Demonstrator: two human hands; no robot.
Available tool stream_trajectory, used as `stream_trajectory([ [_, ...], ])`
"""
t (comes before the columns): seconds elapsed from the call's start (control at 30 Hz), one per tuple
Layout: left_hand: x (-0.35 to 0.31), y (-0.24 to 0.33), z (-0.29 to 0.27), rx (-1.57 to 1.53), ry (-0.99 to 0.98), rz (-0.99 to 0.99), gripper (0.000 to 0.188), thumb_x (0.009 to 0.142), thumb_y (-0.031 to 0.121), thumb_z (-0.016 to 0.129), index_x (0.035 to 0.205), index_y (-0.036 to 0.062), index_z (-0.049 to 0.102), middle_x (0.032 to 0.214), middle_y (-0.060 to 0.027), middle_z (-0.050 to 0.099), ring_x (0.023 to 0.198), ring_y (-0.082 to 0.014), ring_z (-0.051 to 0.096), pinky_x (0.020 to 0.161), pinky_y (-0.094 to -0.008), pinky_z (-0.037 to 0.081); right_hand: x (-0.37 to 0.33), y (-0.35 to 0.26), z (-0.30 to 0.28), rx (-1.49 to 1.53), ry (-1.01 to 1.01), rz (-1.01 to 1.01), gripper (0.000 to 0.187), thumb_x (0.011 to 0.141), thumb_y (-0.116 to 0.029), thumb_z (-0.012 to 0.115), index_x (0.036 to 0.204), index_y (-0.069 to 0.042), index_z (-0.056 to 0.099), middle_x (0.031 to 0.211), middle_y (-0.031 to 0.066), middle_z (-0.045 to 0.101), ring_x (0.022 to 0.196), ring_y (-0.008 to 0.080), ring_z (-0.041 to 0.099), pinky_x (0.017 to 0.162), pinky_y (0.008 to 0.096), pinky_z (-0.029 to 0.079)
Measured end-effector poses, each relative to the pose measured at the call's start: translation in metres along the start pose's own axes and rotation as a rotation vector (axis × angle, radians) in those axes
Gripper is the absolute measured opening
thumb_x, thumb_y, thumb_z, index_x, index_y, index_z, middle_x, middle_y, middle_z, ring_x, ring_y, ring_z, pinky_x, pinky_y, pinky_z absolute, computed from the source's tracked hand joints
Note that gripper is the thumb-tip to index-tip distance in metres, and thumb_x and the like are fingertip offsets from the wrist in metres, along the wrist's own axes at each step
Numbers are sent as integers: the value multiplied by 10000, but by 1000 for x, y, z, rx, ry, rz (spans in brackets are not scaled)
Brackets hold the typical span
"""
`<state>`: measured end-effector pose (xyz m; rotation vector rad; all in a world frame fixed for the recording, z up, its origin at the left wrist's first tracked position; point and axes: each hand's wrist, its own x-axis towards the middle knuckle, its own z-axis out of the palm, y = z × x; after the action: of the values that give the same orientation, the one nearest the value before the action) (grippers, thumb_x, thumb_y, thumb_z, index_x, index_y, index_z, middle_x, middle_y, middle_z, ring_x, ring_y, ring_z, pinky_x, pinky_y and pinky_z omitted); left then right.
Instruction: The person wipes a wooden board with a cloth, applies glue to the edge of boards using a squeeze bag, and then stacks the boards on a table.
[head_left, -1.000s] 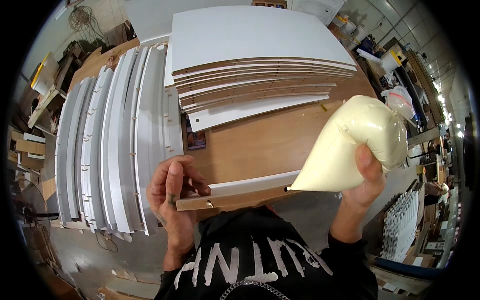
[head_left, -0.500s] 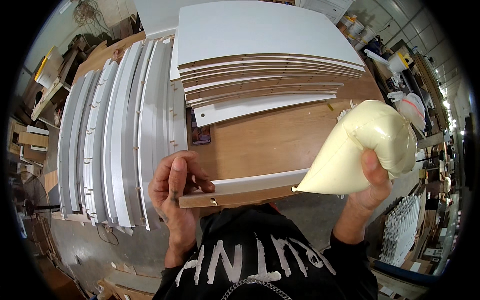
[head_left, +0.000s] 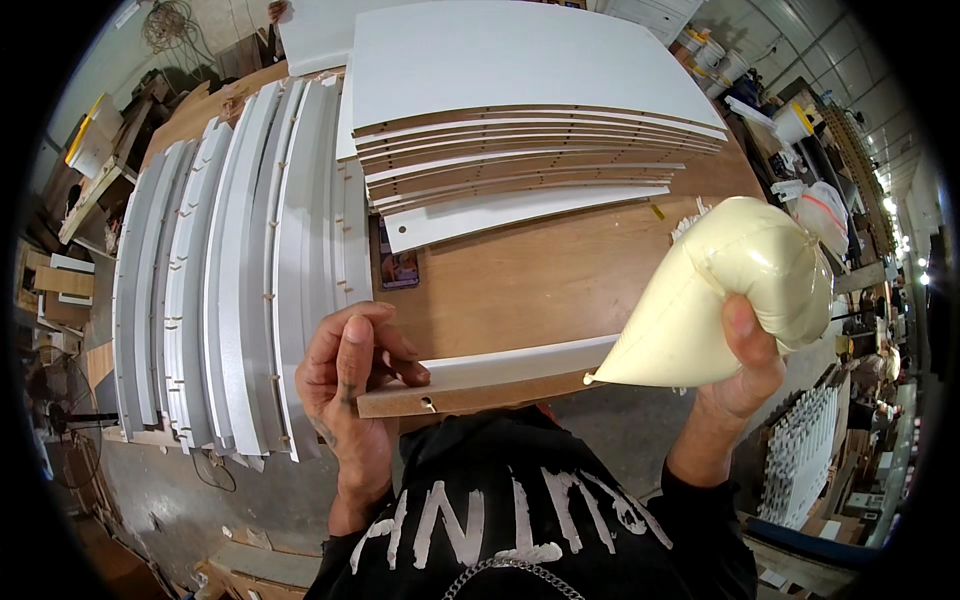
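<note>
My right hand [head_left: 745,360] is wrapped round a bulging piping bag of pale cream glue [head_left: 690,300], its thumb pressing on the near side. The bag's narrow tip points left and lies at the edge of a white board [head_left: 510,370] with a bare brown edge. That board runs along the table's near side, and a hole with a pale rim shows in its edge close to its left end. Over that left end is my left hand [head_left: 352,375], closed with its fingers curled and thumb against them. Whatever lies inside its fingers, if anything, is hidden.
Beyond the board is the brown wooden table [head_left: 500,290]. White panels [head_left: 540,70] with drilled edges are stacked at the back. Long white strips [head_left: 240,270] stand in rows at left. A phone [head_left: 398,268] lies beside the panels. Shelves with buckets [head_left: 795,122] line the right.
The view has shifted very slightly. Both hands, the glue bag and the board keep practically the same places.
</note>
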<state>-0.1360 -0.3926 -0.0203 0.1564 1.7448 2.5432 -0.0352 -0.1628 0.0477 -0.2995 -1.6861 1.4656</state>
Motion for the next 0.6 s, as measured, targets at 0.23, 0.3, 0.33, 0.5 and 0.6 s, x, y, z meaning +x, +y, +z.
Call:
stream_trajectory([
  [0.23, 1, -1, -8, -28, -61, -10, 275, 939, 251, 521, 960, -7, 612, 648, -62, 583, 488, -115, 562, 450, -219, 467, 0, 0, 1, 20, -2, 12, 578, 611, -98, 659, 1158, 50, 545, 1093, 142, 601, 988, 239, 585, 899, 355, 454],
  [0.3, 1, 0, -8, -27, -56, -13, 277, 939, 253, 521, 964, -7, 611, 646, -61, 583, 486, -114, 560, 451, -217, 466, 0, -1, 0, 13, -5, 16, 592, 614, -99, 666, 1172, 49, 534, 1097, 141, 598, 992, 236, 583, 902, 356, 452],
  [0.33, 1, -1, -7, -25, -54, -15, 278, 939, 254, 521, 966, -7, 611, 645, -60, 583, 486, -114, 560, 451, -216, 465, 0, -1, 1, 30, -6, 17, 595, 615, -100, 668, 1175, 49, 531, 1095, 140, 598, 993, 235, 583, 903, 354, 451],
  [0.5, 1, 0, 2, 15, 27, 10, 275, 941, 267, 501, 916, 20, 620, 611, -26, 554, 436, -67, 509, 384, -182, 409, 1, -2, 4, 4, -12, -22, 607, 614, -92, 676, 1183, 49, 518, 1086, 137, 600, 990, 233, 585, 901, 347, 450],
  [0.6, 1, -1, 2, 13, 24, 22, 271, 940, 263, 500, 917, 20, 618, 610, -24, 548, 434, -67, 501, 386, -182, 405, 3, -1, 5, 67, -45, 15, 600, 608, -73, 684, 1174, 48, 523, 1085, 135, 601, 987, 232, 586, 895, 344, 452],
])
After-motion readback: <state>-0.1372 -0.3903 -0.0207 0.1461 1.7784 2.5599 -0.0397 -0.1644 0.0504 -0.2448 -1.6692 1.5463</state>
